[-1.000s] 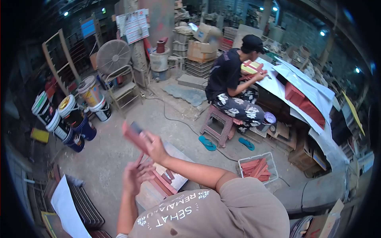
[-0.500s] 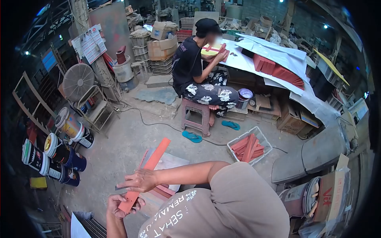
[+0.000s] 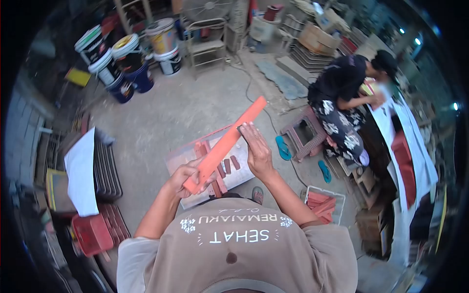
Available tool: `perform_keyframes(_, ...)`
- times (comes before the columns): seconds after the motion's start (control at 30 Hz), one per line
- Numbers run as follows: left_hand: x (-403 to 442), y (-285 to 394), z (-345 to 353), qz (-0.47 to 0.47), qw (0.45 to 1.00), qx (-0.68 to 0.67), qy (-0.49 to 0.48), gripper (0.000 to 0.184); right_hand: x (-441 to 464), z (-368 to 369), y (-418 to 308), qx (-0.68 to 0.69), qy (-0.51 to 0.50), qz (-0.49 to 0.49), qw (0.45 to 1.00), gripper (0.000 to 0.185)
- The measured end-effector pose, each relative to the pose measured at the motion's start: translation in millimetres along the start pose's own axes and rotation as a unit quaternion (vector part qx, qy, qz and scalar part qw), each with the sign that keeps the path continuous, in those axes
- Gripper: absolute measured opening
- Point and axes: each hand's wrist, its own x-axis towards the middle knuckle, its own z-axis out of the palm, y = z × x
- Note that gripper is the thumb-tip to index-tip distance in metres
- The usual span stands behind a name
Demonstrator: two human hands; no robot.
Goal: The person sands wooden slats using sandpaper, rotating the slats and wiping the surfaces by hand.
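Note:
A long flat orange-painted wooden slat [image 3: 225, 141] slants up and away to the right. My left hand [image 3: 190, 177] grips its near end, fingers wrapped around. My right hand [image 3: 258, 152] lies along the slat's right edge near the far end, fingers together. Under those fingertips is a small dark flat piece [image 3: 239, 128], probably sandpaper, mostly hidden. Below the slat is a pale work board [image 3: 239, 181] bearing several reddish strips [image 3: 221, 184] and small dark-red blocks [image 3: 235, 162].
At the right, a co-worker [image 3: 339, 80] sits on a plastic stool [image 3: 305, 132], with teal slippers [image 3: 282, 148] nearby. A crate [image 3: 337, 217] holds red strips. Paint buckets [image 3: 132, 61] stand at far left; stacked trays [image 3: 107, 168] and a red basket [image 3: 93, 233] are nearer.
My view has turned left. My right hand has moved from near the slat's held end to its far part, taking the dark piece along. My left hand still holds the near end.

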Motion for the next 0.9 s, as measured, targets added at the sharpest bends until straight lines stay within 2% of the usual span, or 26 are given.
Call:
perform_keyframes(0.07,1,-4,7,0.009,1.0,0.003,-0.022,0.087,-8,13,-4,-0.008,-0.014,0.009,1.0,0.062)
perform_keyframes(0.17,3,-2,17,0.03,0.999,0.032,0.015,0.086,-21,18,-33,0.076,-0.048,-0.065,0.994,0.063)
perform_keyframes(0.27,3,-8,9,0.041,0.997,0.058,0.029,0.086,-26,20,-40,0.063,-0.074,-0.114,0.989,0.063)
perform_keyframes(0.37,5,-13,6,0.036,0.997,0.062,0.028,0.083,-17,21,-23,-0.001,-0.059,-0.018,0.998,0.059)
perform_keyframes(0.5,3,-14,20,0.061,0.995,0.063,0.047,0.075,-34,19,-44,0.093,-0.091,-0.092,0.987,0.065)
perform_keyframes(0.53,5,-15,15,0.062,0.994,0.076,0.039,0.073,-30,16,-38,0.063,-0.095,-0.116,0.987,0.066)
perform_keyframes(0.63,6,-11,19,0.065,0.992,0.102,0.03,0.071,-15,23,0,-0.046,-0.026,-0.043,0.998,0.061)
perform_keyframes(0.67,5,-11,20,0.066,0.991,0.109,0.028,0.071,-16,25,6,-0.059,-0.031,-0.038,0.997,0.059)
perform_keyframes(0.8,7,-11,21,0.051,0.993,0.094,0.05,0.073,-31,25,-34,0.054,-0.068,-0.104,0.991,0.051)
perform_keyframes(0.9,7,-12,19,0.046,0.991,0.109,0.057,0.076,-30,28,-12,0.03,-0.03,-0.131,0.991,0.05)
